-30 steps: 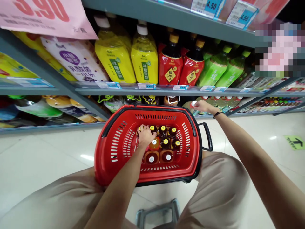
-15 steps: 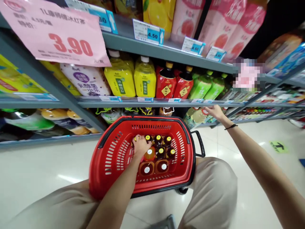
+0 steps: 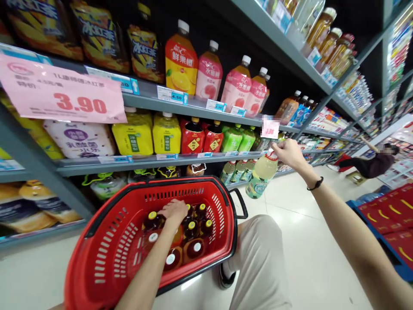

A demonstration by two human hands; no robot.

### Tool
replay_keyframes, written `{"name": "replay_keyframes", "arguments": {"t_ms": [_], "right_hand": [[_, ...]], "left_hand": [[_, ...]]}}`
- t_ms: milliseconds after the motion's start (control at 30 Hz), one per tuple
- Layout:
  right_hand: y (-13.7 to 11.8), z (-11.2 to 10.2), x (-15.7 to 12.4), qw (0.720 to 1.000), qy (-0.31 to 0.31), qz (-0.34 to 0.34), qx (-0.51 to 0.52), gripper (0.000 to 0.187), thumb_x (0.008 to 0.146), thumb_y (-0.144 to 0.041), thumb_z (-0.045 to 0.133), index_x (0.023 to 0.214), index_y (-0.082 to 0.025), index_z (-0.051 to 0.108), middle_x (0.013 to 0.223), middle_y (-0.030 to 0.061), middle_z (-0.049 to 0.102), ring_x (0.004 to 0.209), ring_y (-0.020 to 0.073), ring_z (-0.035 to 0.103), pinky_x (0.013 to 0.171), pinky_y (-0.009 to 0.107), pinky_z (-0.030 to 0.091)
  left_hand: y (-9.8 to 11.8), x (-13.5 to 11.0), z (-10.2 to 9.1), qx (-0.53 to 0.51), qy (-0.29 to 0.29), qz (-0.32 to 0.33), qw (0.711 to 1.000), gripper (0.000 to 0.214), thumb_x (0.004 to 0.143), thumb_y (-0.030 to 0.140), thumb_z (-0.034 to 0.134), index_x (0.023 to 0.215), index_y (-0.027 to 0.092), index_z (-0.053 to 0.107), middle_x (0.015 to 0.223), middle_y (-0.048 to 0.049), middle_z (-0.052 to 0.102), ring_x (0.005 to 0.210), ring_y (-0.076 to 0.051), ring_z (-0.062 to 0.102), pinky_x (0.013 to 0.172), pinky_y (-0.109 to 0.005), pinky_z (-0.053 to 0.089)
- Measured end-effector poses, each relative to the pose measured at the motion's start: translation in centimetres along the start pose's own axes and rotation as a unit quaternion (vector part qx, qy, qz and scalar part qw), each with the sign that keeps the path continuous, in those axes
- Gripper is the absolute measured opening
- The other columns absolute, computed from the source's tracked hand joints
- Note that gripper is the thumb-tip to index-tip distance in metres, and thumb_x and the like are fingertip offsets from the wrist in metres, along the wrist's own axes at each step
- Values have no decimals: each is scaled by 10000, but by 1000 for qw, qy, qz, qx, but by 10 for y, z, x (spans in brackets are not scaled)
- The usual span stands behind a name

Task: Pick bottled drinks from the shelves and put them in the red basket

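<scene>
My right hand (image 3: 290, 154) is closed round the top of a large drink bottle (image 3: 262, 175) with pale liquid, a red neck piece and a green label. The bottle hangs tilted in front of the lower shelf, above the floor. Inside the red shopping basket (image 3: 88, 254), my left hand (image 3: 175, 211) lies over the bottle tops with its fingers apart. Several dark bottles with yellow caps (image 3: 192, 228) stand around it. Nearer bottles with white caps (image 3: 172, 259) are partly behind my left forearm.
Drink bottles fill the shelves; similar green-label bottles (image 3: 239, 170) stand on the bottom one. A pink price sign (image 3: 64, 92) hangs at left. The basket's black handle (image 3: 239, 204) sticks out right. Red cartons (image 3: 387, 215) stand at right, and a person (image 3: 376, 160) is farther along the aisle.
My right hand has drawn the bottle out from the lower shelf towards me. My left hand has shifted right from the basket's corner bottle. The view has turned up and right.
</scene>
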State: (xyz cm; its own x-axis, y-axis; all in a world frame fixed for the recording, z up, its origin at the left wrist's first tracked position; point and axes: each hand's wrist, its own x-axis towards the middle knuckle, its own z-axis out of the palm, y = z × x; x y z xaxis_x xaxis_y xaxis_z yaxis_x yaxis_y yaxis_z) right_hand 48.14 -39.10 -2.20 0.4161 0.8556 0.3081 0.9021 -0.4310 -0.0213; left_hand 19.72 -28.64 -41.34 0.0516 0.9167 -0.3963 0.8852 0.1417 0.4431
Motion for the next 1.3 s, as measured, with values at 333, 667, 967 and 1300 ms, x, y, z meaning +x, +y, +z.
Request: {"name": "replay_keyframes", "arguments": {"t_ms": [333, 667, 967, 1300], "right_hand": [[-84, 3, -65, 952, -29, -125, 279, 630, 888, -614, 483, 475, -225, 208, 489, -7, 202, 499, 68, 171, 502, 280, 164], [-101, 79, -71, 821, 19, -89, 564, 291, 957, -452, 622, 1017, -193, 740, 1002, 97, 782, 991, 228, 731, 961, 367, 545], [-72, 209, -163, 672, -374, 8, 639, 846, 875, -736, 751, 1537, -253, 543, 1515, 104, 621, 1401, 292, 595, 1161, 428, 507], [-61, 205, -155, 623, -467, -51, 626, 859, 726, -487, 976, 1433, -204, 579, 1395, 133, 696, 1203, 250, 717, 1078, 376, 566]], "left_hand": [[93, -146, -76, -540, -226, 476, 657, 1098, 647, 584, 959, 1551, 174, 489, 1448, -202, 653, 1284, -347, 673, 1093, -453, 543], [78, -119, -43, -734, -218, 274, 582, 895, 637, 603, 923, 1360, 140, 668, 1130, -165, 782, 1031, -338, 756, 934, -450, 599], [69, -95, -52, -774, -139, 278, 551, 865, 654, 512, 945, 1386, 152, 655, 1200, -144, 774, 1095, -316, 747, 968, -402, 584], [71, -107, -92, -778, -54, 386, 493, 762, 719, 509, 930, 1336, 185, 621, 1162, -112, 751, 967, -247, 744, 827, -349, 625]]}}
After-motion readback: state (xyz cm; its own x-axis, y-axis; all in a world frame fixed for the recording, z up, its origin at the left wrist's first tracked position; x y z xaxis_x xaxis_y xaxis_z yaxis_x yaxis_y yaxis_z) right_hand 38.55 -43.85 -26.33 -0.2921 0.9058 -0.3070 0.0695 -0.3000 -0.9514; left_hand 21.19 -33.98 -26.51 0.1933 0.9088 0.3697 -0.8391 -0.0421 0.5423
